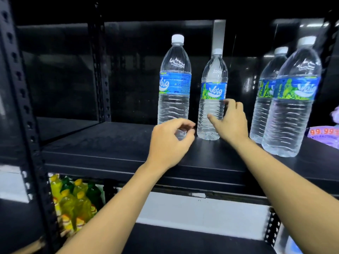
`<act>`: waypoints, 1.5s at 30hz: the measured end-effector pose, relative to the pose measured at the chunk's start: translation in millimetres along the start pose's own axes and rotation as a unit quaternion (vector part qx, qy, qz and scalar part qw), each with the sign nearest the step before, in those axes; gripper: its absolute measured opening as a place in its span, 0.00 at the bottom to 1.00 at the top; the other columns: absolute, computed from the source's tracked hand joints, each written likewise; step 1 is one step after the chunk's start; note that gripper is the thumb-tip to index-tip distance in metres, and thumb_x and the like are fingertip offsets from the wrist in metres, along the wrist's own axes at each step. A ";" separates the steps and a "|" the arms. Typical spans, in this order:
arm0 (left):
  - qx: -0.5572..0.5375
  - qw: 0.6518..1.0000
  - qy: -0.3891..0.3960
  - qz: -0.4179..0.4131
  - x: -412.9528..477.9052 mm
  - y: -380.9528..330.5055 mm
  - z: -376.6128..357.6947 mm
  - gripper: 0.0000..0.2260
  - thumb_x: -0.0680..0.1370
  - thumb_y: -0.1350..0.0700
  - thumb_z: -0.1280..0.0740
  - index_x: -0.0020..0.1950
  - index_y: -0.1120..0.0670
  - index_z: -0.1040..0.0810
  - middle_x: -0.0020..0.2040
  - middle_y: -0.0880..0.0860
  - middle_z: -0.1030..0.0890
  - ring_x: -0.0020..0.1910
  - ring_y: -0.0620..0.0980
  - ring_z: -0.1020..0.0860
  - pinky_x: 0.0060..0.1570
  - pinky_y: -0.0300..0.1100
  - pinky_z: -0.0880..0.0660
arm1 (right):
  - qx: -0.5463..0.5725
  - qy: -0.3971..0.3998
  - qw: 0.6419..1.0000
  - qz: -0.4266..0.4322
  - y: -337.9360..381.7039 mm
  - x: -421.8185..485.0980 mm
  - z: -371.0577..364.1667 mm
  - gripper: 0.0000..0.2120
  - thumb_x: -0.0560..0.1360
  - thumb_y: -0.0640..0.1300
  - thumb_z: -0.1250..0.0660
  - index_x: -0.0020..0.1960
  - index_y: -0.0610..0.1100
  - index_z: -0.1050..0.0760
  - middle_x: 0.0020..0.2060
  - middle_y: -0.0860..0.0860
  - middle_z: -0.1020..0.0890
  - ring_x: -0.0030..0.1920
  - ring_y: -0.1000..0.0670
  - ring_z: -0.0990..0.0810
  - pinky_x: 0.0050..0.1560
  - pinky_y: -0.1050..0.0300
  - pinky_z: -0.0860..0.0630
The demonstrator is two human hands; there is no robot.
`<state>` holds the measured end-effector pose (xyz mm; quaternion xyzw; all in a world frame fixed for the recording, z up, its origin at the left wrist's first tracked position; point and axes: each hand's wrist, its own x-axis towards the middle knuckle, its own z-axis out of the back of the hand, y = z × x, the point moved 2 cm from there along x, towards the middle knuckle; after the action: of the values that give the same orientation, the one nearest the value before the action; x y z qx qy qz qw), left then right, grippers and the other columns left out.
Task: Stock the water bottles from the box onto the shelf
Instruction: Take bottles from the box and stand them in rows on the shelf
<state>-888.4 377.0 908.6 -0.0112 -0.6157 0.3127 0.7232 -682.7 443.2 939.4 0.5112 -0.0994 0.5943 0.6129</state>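
Water bottles stand upright on the black shelf, four in view; the box is out of sight. My right hand holds the second bottle low on its body, thumb across the front and fingers round the right side, below the label. My left hand sits at the base of the left bottle with fingers loosely curled; I cannot tell whether they touch it. Step in hand, as I judge it: seat and square the second bottle. Set its base flat, turn the label forward, and let go only once it stands steady. Room: the shelf lies open to the left as far as the perforated front post. To the right, the right-hand pair stands near, so I would withdraw straight back over the front edge.
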 end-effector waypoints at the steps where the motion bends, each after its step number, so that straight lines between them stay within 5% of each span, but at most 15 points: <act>1: 0.022 0.999 -0.032 -0.020 1.1 2.4 5.2 0.07 0.75 0.59 0.28 0.52 0.53 0.14 0.47 0.43 0.14 0.47 0.40 0.18 0.53 0.38 0.22 | 0.033 -0.003 0.999 0.009 8.7 -5.4 1.4 0.29 0.74 0.53 0.25 0.69 0.43 0.29 0.64 0.43 0.26 0.62 0.41 0.23 0.62 0.48 0.27; 4: 0.042 0.995 -0.091 -0.007 9.7 17.6 18.0 0.10 0.75 0.59 0.30 0.56 0.53 0.17 0.51 0.45 0.17 0.49 0.43 0.20 0.51 0.43 0.22 | 0.150 0.043 0.988 -0.010 37.7 -27.2 -1.1 0.24 0.74 0.52 0.25 0.66 0.45 0.26 0.60 0.48 0.22 0.55 0.47 0.20 0.62 0.52 0.25; 7: -0.020 0.988 -0.109 0.105 21.7 33.5 27.0 0.11 0.79 0.59 0.32 0.62 0.52 0.22 0.57 0.46 0.21 0.51 0.44 0.21 0.54 0.44 0.22 | 0.223 0.097 0.970 -0.015 61.2 -47.6 -9.8 0.24 0.75 0.54 0.26 0.68 0.49 0.28 0.59 0.54 0.22 0.45 0.54 0.19 0.49 0.64 0.26; 9: -0.071 0.971 -0.071 0.215 26.4 46.4 28.3 0.15 0.82 0.55 0.34 0.68 0.50 0.26 0.65 0.46 0.23 0.56 0.43 0.22 0.62 0.45 0.24 | 0.241 0.092 0.966 0.006 70.3 -57.2 -14.1 0.23 0.76 0.53 0.26 0.67 0.51 0.29 0.58 0.56 0.22 0.46 0.56 0.18 0.43 0.74 0.28; 13: -0.262 0.892 0.040 0.366 26.3 61.1 22.0 0.23 0.83 0.48 0.36 0.78 0.47 0.35 0.71 0.49 0.24 0.64 0.45 0.22 0.64 0.48 0.25 | 0.255 0.088 0.963 0.022 68.7 -68.0 -22.3 0.20 0.77 0.50 0.27 0.66 0.50 0.27 0.58 0.59 0.20 0.52 0.57 0.17 0.49 0.71 0.25; 17: -0.269 0.895 0.065 0.350 25.3 62.0 18.7 0.16 0.84 0.47 0.37 0.72 0.46 0.27 0.61 0.46 0.16 0.57 0.43 0.16 0.54 0.42 0.22 | 0.258 0.097 0.961 0.016 64.9 -68.2 -24.1 0.22 0.76 0.51 0.27 0.69 0.51 0.26 0.60 0.59 0.20 0.55 0.57 0.18 0.50 0.74 0.29; 22: -0.256 0.902 0.053 0.345 24.3 64.3 20.7 0.18 0.84 0.43 0.38 0.73 0.45 0.27 0.63 0.46 0.17 0.58 0.42 0.18 0.50 0.39 0.23 | 0.258 0.121 0.958 0.028 61.4 -68.7 -25.2 0.25 0.76 0.49 0.26 0.72 0.52 0.28 0.57 0.64 0.21 0.56 0.61 0.19 0.46 0.81 0.30; 26: -0.238 0.912 0.052 0.329 23.7 54.9 24.7 0.23 0.84 0.43 0.39 0.78 0.46 0.33 0.66 0.48 0.19 0.54 0.40 0.18 0.44 0.36 0.24 | 0.253 0.138 0.956 0.048 60.8 -69.0 -26.7 0.23 0.75 0.51 0.26 0.69 0.56 0.27 0.50 0.73 0.19 0.56 0.62 0.18 0.61 0.61 0.22; 30: -0.227 0.929 0.051 0.289 22.3 45.8 25.9 0.12 0.84 0.47 0.38 0.63 0.45 0.19 0.59 0.46 0.17 0.42 0.32 0.19 0.37 0.27 0.27 | 0.271 0.151 0.949 0.056 59.9 -68.6 -28.6 0.21 0.74 0.58 0.27 0.65 0.63 0.27 0.54 0.68 0.17 0.56 0.57 0.16 0.63 0.48 0.22; 35: -0.236 0.925 0.059 0.293 18.7 49.4 25.9 0.11 0.83 0.47 0.34 0.64 0.44 0.20 0.62 0.44 0.18 0.60 0.40 0.19 0.52 0.36 0.26 | 0.278 0.174 0.942 0.067 61.3 -70.1 -29.2 0.25 0.77 0.57 0.29 0.71 0.60 0.32 0.59 0.66 0.18 0.61 0.60 0.19 0.67 0.50 0.25; 40: -0.259 0.919 0.075 0.286 15.4 44.5 25.2 0.12 0.83 0.52 0.33 0.67 0.48 0.25 0.60 0.47 0.16 0.53 0.41 0.15 0.41 0.33 0.20 | 0.266 0.173 0.946 0.068 59.3 -71.3 -27.5 0.27 0.77 0.56 0.29 0.73 0.59 0.34 0.59 0.65 0.18 0.62 0.59 0.20 0.68 0.51 0.25; 45: -0.237 0.928 0.097 0.271 13.2 36.6 30.0 0.18 0.82 0.52 0.32 0.72 0.45 0.28 0.61 0.47 0.17 0.55 0.42 0.16 0.46 0.38 0.18 | 0.271 0.194 0.940 0.069 53.8 -71.0 -21.3 0.30 0.73 0.61 0.29 0.73 0.61 0.33 0.60 0.64 0.17 0.63 0.57 0.20 0.68 0.47 0.25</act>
<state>-930.8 401.5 912.9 -0.3787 -0.5720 0.3391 0.6438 -757.1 402.2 905.2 0.5246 0.1512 0.7271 0.4161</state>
